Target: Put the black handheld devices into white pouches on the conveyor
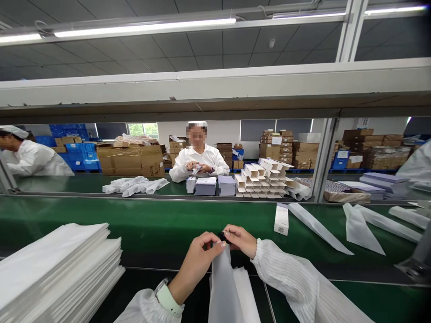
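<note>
Smooth green belt (151, 220) beyond the grip; below it, a long translucent sleeve (223, 287) — left hand (198, 258) pinching its top, right hand (241, 241) clamped on a small black piece (222, 237), both angled inward.

Overall level: bright indoor light, fairly even across the work surface. Sources: ceiling tubes (144, 28), burnt out to flat white; rear window (143, 130), pale with daylight. Shade: underside of the overhead shelf (215, 87), dark; ceiling panels (205, 42), dim grey. Sheen: soft, on the green belt (148, 215). Focus: left hand (198, 255) and right hand (241, 240) clear; distant cartons (274, 148) softer. Distortion: wide-angle, stretching the white stack (50, 269) at lower left. Right-hand corners: darkened.
</note>
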`<state>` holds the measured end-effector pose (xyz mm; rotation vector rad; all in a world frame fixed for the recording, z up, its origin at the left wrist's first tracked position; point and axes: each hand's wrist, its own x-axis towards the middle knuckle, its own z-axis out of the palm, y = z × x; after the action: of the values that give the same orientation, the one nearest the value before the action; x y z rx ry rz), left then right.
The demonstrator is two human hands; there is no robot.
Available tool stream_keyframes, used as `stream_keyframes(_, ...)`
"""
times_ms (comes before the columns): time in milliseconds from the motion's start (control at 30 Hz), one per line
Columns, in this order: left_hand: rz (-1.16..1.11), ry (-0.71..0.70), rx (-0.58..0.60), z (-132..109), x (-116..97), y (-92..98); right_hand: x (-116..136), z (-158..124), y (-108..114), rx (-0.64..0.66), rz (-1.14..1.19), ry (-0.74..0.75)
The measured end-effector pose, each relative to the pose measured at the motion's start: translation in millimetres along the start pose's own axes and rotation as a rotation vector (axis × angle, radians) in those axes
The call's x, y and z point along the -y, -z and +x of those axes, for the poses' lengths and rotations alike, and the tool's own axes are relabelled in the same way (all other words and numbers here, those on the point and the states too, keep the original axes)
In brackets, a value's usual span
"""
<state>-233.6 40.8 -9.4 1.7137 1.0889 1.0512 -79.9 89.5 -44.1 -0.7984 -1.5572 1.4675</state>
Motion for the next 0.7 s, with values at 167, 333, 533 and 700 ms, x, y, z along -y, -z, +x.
stream_keyframes(167,-0.028,-0.045,-0.046,-3.8,-4.4,-0.8,-0.1,-5.8,-2.1,0.083,0.152,-0.028)
stream_keyframes(333,-0.047,-0.098,-0.106,-5.8,-8.6,-0.7,-6.8,-13.5,-10.3,0.212,0.113,-0.092)
stream_keyframes(533,-0.143,-0.146,-0.196,-8.8,-8.9,-0.7,-1.4,-28.8,-27.7,0.289,0.099,-0.133)
stream_keyframes(700,-0.212,-0.181,-0.307,-10.6,-14.7,4.9,-10.5,-41.1,-44.7,0.137,0.25,-0.123)
